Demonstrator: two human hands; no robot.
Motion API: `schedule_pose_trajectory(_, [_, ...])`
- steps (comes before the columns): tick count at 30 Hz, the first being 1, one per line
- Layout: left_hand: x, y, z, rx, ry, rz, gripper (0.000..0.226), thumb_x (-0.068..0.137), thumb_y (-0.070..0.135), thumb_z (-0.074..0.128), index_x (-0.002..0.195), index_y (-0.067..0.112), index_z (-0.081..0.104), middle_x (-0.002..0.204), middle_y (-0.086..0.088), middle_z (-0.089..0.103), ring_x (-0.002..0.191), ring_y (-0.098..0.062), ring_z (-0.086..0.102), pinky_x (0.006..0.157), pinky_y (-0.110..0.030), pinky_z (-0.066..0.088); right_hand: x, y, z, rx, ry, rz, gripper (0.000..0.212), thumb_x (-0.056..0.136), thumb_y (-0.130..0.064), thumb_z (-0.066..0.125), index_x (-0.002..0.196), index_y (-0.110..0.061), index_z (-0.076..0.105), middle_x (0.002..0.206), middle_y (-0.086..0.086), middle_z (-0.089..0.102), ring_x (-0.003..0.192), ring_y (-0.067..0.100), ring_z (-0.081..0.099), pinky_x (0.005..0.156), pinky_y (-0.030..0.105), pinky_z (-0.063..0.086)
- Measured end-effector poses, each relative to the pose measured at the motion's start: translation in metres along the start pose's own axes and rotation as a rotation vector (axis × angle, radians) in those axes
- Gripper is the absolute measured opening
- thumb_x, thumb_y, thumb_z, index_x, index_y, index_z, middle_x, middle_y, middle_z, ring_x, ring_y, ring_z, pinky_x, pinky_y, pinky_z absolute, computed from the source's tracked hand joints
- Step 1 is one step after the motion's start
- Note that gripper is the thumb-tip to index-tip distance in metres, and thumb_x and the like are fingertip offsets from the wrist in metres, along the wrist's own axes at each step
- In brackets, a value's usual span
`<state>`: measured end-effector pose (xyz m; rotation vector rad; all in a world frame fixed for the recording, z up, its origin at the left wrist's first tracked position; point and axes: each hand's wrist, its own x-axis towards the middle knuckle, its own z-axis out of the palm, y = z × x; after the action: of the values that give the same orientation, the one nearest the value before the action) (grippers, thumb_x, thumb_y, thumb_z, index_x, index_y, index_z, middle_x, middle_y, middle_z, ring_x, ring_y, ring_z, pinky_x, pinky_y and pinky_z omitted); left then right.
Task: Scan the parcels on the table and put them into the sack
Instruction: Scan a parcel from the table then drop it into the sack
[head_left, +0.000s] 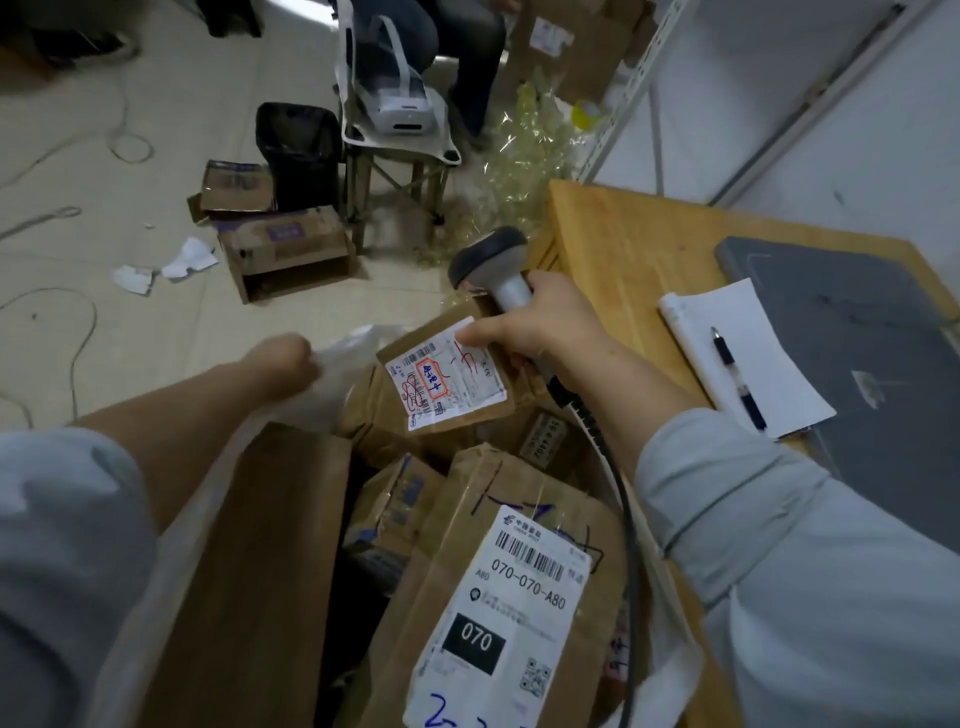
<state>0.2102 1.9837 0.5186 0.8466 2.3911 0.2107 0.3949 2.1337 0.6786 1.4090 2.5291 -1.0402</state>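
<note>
"Fingers (519, 358) of the right hand (545, 322): how were they set?"

"Curled tight round the handle of the scanner (493, 260), with the thumb pressed flat on the label of a brown parcel (441, 384). One hand held both."

"And the left hand (283, 361)?"

"Bunched on the white rim of the sack (171, 545), gripping it. Its fingertips were hidden behind the knuckles."

"Which way did the parcel lie?"

"Label up and tilted, long axis running from near-left to far-right, far end against the scanner handle. It sat at the far side of the sack's mouth, above other cartons inside."

"The scanner?"

"Handle roughly upright, dark head pointing away toward the floor. Its cable ran back along the right forearm."

"What else was in the sack?"

"A larger carton (509, 597) nearest the wearer, its label reading 070, long axis running near to far."

"Beside the sack?"

"On the right stood the wooden bench (623, 249), carrying a notepad (753, 332) with a pen (737, 379) lying on it, and a grey slab (857, 338) under the notepad's far edge."
</note>
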Motion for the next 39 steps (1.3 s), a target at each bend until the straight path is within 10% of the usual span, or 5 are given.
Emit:
schedule_pose_trajectory(5, [0.000,0.023,-0.085,-0.266,0.417,0.156,0.026,0.095,0.015,0.054,0.104,-0.004,0.068,0.102,-0.027,0.064,0.098,-0.040,0.059,0.072,-0.032,0.035,-0.004,-0.006,0.003,0.007,0.012,-0.065,0.053,0.064,-0.039,0.085,0.104,-0.021,0.055,0.092,-0.004,0.062,0.079,0.015,0.063,0.074,0.038,0.057])
schedule_pose_trajectory(14, [-0.023,0.033,-0.109,-0.231,0.380,0.170,0.020,0.090,0.017,0.063,0.100,0.002,0.072,0.093,-0.013,0.065,0.081,-0.020,0.053,0.070,-0.031,0.037,-0.022,-0.034,0.009,0.016,-0.132,-0.203,0.051,0.066,-0.033,0.085,0.104,-0.024,0.054,0.091,-0.007,0.059,0.083,0.012,0.060,0.074,0.035,0.055])
schedule_pose_trajectory(23, [-0.041,0.036,-0.100,-0.311,0.276,0.050,0.014,0.082,0.017,0.070,0.087,0.006,0.063,0.079,-0.008,0.055,0.083,-0.026,0.054,0.055,-0.026,0.035,-0.023,0.003,-0.006,0.113,-0.032,0.067,0.033,0.081,-0.009,0.073,0.108,-0.010,0.054,0.091,0.010,0.065,0.072,0.021,0.069,0.057,0.030,0.055])
schedule_pose_trajectory(34, [-0.097,0.073,-0.073,0.032,0.405,-0.047,0.071,0.080,0.029,0.069,0.139,0.009,0.036,0.137,-0.027,0.038,0.128,-0.043,0.034,0.108,-0.049,0.031,-0.099,0.080,-0.039,0.373,0.008,0.376,0.025,0.076,-0.004,0.071,0.094,-0.011,0.056,0.086,0.008,0.059,0.076,0.022,0.060,0.063,0.034,0.051])
schedule_pose_trajectory(39, [-0.179,0.125,-0.055,-0.162,0.089,0.191,0.094,0.078,0.054,0.068,0.152,0.027,0.018,0.156,-0.015,0.012,0.143,-0.035,0.016,0.114,-0.048,0.026,-0.138,0.104,-0.041,0.485,0.067,0.431,0.020,0.074,0.005,0.066,0.086,-0.009,0.057,0.075,0.012,0.060,0.059,0.022,0.058,0.054,0.031,0.052])
